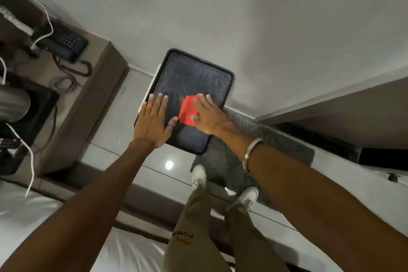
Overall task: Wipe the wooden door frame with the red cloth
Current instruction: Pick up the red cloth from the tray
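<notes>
A folded red cloth (pixel 187 112) lies pressed against a black textured tray (pixel 194 77) that stands upright against the white wall. My right hand (pixel 207 115) lies flat on the cloth, fingers spread, and covers its right part. My left hand (pixel 154 121) rests flat and open on the tray's left edge, its thumb close to the cloth. A grey-brown wooden panel (pixel 331 106) juts from the wall at the right; I cannot tell whether it is the door frame.
A low desk (pixel 103 86) at the left carries a black telephone (pixel 66 43), cables and a dark appliance. A grey floor mat (pixel 276 139) lies under my white shoes (pixel 198 175). White bedding (pixel 33 212) fills the lower left.
</notes>
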Tool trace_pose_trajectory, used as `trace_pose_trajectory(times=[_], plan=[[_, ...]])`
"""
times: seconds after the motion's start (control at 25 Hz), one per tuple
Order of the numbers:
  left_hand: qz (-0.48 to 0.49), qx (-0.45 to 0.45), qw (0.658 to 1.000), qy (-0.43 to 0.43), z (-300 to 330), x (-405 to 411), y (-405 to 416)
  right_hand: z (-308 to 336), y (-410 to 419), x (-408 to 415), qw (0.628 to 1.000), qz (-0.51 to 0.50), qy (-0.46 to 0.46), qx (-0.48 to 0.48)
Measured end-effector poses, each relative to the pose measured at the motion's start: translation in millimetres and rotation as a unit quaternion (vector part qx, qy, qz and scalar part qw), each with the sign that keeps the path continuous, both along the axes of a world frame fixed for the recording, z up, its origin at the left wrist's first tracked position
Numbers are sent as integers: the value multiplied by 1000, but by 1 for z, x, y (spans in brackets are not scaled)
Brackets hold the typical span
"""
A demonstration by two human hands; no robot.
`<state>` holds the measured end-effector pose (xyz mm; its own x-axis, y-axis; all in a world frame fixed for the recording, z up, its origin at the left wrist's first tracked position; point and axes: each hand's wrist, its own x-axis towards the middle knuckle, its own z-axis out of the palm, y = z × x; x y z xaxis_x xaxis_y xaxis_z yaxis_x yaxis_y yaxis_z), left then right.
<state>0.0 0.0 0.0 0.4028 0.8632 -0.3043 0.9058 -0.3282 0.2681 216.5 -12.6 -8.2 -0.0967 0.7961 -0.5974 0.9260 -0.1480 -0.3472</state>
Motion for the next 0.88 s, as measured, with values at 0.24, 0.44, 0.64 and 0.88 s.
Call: trace_pose_trajectory(times=[0.24, 0.44, 0.64, 0.88], plan=[[14, -10, 1000, -12, -37, 8, 2, -47, 1, -41, 988, 33, -153, -9], [5, -1, 999, -36, -11, 20, -5, -23, 17, -37, 991, -1, -135, 7], [-71, 77, 990, -90, 77, 57, 27, 77, 17, 34, 845, -422, 312, -103], [-199, 217, 939, -176, 218, 166, 62, 236, -54, 139, 443, -496, 745, 55]])
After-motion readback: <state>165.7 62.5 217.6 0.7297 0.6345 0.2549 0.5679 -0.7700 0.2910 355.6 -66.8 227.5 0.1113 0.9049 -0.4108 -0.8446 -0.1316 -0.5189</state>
